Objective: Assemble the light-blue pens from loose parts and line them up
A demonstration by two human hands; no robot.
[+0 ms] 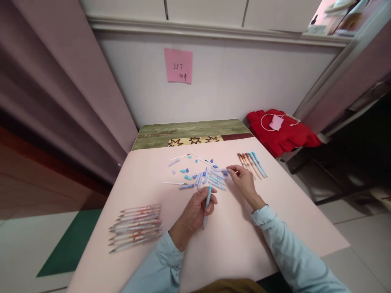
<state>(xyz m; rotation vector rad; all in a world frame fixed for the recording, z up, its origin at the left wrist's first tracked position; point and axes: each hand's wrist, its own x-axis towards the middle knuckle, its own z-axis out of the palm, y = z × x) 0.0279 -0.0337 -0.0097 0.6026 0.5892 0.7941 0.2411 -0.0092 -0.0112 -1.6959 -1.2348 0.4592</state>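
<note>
Closest to us are the two light-blue sleeves (293,240), coming in from below and leading up to our hands. Under both hands spreads the pale pink tabletop (232,240), with a green patterned strip (189,129) along its far edge, beyond our fingers. Past our right hand, ahead and to its right, we see a red cloth bundle (277,136) with a white cord over it. To the left of our left hand lies a group of pale pens (137,221) with reddish markings, side by side, their tips turned away from that hand.

Our left hand (194,209) is closed around one pen (208,197), bright blue at its upper end and greyish below, held tilted above the tabletop. Our right hand (242,183) has thumb and forefinger drawn together at the right edge of a loose heap of pale purple-blue barrels (215,179); we cannot tell whether it grips one of them. Ahead and to the right of the right hand rests a row of brown-topped pens (247,162) beside two blue-topped pens (258,162). Beyond the left hand, around the heap, lie thin white rods (175,183) and, smallest of all, scattered blue caps (187,177).
</note>
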